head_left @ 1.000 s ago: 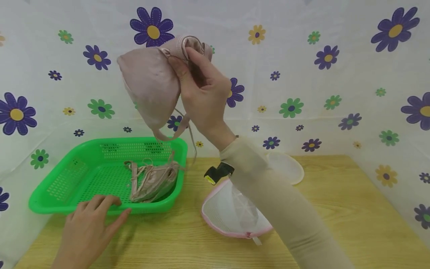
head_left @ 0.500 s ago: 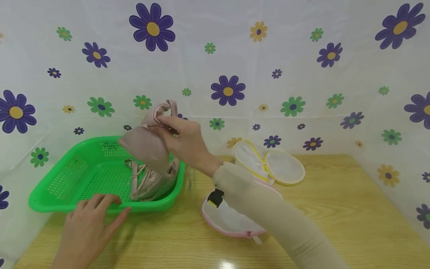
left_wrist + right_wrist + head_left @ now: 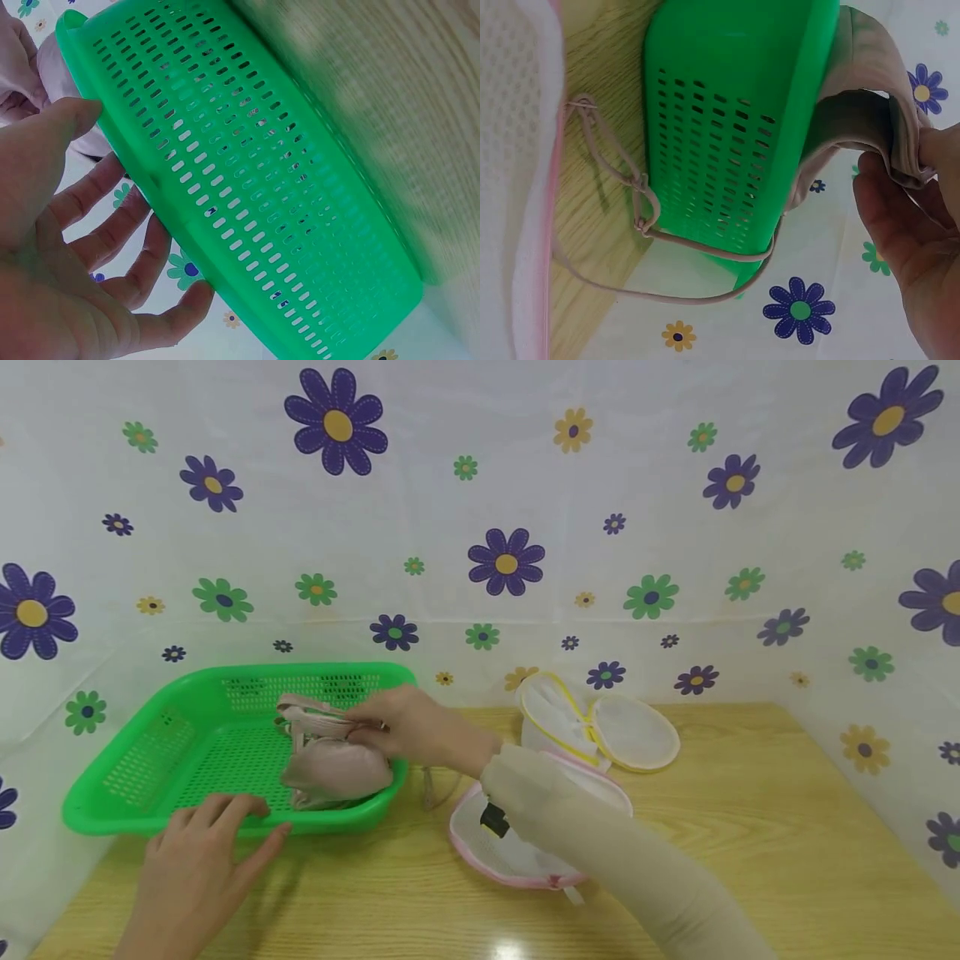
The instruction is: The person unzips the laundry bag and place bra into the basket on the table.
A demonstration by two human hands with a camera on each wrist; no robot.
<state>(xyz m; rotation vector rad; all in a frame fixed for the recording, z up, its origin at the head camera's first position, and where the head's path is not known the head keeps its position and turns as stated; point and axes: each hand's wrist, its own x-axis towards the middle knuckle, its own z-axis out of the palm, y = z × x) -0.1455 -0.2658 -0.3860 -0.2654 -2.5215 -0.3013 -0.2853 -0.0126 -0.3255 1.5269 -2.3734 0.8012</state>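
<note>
My right hand (image 3: pixel 408 727) pinches a dusty-pink bra (image 3: pixel 341 768) by its band, low inside the right end of the green plastic basket (image 3: pixel 97 822). A smooth cup hangs below the fingers. In the right wrist view the thumb and fingers hold the folded band (image 3: pixel 866 56), and a thin strap (image 3: pixel 604 135) trails over the rim to the table. Another pink garment (image 3: pixel 302 800) lies beneath, mostly hidden. My left hand (image 3: pixel 198 860) rests at the basket's near rim; in the left wrist view its loosely bent fingers (image 3: pixel 150 262) touch the edge.
A pink-trimmed white mesh laundry bag (image 3: pixel 480 847) lies unzipped under my right forearm. Behind it sits a yellow-trimmed mesh bag (image 3: pixel 637 735) with its lid folded back. A flowered white curtain (image 3: pixel 420 510) stands behind the wooden table (image 3: pixel 750 827).
My right hand has come down from above the basket, lowering the bra into its right end on top of the other garment. The left hand stays at the rim.
</note>
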